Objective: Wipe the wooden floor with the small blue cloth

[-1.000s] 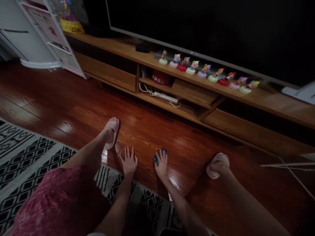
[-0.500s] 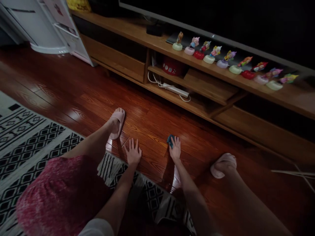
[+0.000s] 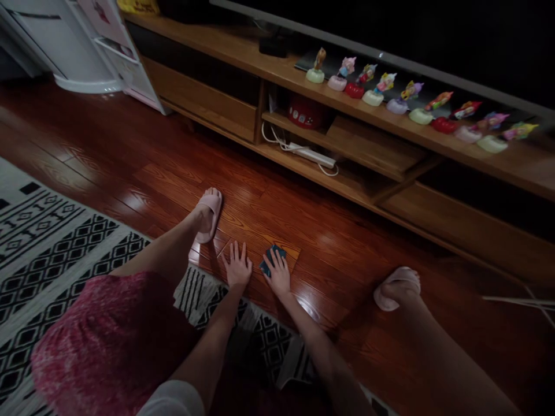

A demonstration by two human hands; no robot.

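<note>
On the shiny reddish wood floor (image 3: 173, 167), my left hand (image 3: 238, 267) rests flat with its fingers spread and holds nothing. Just to its right, my right hand (image 3: 278, 276) presses down on a small dark teal cloth (image 3: 276, 252). Its fingers lie over the cloth, which sticks out beyond the fingertips and on the left side. The cloth's underside and the palm are hidden.
A low wooden TV stand (image 3: 195, 49) runs across the far side, with several small figurines (image 3: 385, 86) along its top. A power strip (image 3: 311, 155) lies on its lower shelf. Slippered feet (image 3: 209, 215) flank the hands. A patterned rug (image 3: 99, 231) borders the floor nearby.
My right hand has slid left across the floor with the teal cloth, coming closer to my left hand. My left hand has stayed about where it was.
</note>
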